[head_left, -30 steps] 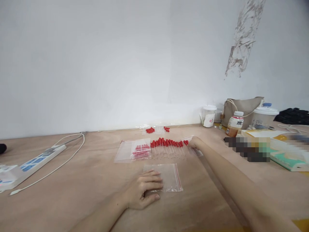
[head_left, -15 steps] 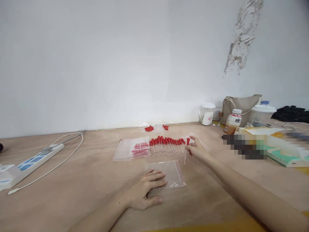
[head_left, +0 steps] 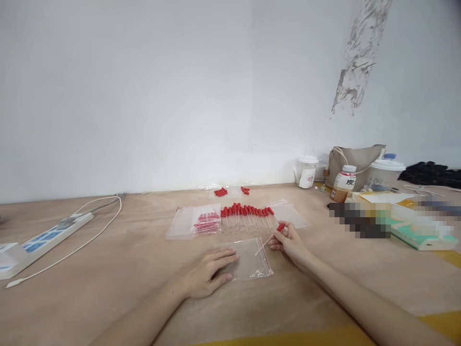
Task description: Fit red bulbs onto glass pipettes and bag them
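Note:
Between the thumb and fingers of my right hand (head_left: 291,244) is a dropper (head_left: 280,227), held by its red bulb, its thin clear tube slanting down to the left over a clear zip bag (head_left: 250,262). My left hand (head_left: 212,273) lies with fingers stretched out on the left part of that bag. Behind the bag, a row of droppers (head_left: 245,211) with red bulbs lies side by side, tubes toward me. To their left is a clear bag of packed droppers (head_left: 207,221), lying over another clear bag (head_left: 176,225). A further clear bag (head_left: 290,215) lies behind my right hand.
Loose red bulbs (head_left: 221,191) lie on plastic near the wall. At left are a power strip (head_left: 54,238) and a white cable (head_left: 97,235). A lidded cup (head_left: 307,173), a bottle (head_left: 344,183), a grey bag (head_left: 356,161) and a green-white box (head_left: 418,228) stand at right.
My right hand has come down and toward me from the row's right end, tilting the dropper over the near bag. My left hand has shifted slightly left, its thumb drawn in.

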`<action>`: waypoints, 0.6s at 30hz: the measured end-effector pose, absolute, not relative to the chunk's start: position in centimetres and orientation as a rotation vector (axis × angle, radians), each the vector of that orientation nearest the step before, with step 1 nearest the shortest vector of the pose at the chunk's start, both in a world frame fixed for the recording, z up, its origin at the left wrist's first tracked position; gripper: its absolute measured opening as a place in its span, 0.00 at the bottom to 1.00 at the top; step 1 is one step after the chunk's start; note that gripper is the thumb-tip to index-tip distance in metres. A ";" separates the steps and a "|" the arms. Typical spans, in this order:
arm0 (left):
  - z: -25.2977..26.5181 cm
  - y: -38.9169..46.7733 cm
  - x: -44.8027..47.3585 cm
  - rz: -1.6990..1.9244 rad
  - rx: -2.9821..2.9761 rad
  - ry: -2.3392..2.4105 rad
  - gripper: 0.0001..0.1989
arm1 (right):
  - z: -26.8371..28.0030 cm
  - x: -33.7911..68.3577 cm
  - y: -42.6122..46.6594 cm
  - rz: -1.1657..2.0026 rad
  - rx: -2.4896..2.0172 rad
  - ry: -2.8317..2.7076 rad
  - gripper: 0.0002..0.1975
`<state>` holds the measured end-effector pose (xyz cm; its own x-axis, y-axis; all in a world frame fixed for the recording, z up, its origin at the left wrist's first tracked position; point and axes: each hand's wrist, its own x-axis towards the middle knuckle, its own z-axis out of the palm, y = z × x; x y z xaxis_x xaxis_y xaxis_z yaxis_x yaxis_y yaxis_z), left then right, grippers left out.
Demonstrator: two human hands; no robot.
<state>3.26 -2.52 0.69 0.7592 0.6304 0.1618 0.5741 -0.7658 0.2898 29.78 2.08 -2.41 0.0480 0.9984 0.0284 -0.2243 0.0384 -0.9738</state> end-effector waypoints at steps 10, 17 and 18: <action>0.6 -2.7 3.7 0.476 2.666 0.958 0.24 | -1.3 32.6 1.2 1.305 -1.096 -1.787 0.14; 0.8 -2.7 3.9 0.486 2.679 0.936 0.22 | -1.8 30.7 0.9 0.741 -0.984 -2.075 0.12; 0.8 -2.7 3.9 0.488 2.678 0.934 0.22 | -1.9 30.5 0.9 0.689 -0.960 -2.087 0.12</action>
<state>3.92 -2.67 0.84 0.7365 0.6376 0.2257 0.5490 -0.7585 0.3512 30.46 0.91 -1.89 -0.4581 0.7992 0.3891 0.4101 0.5784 -0.7052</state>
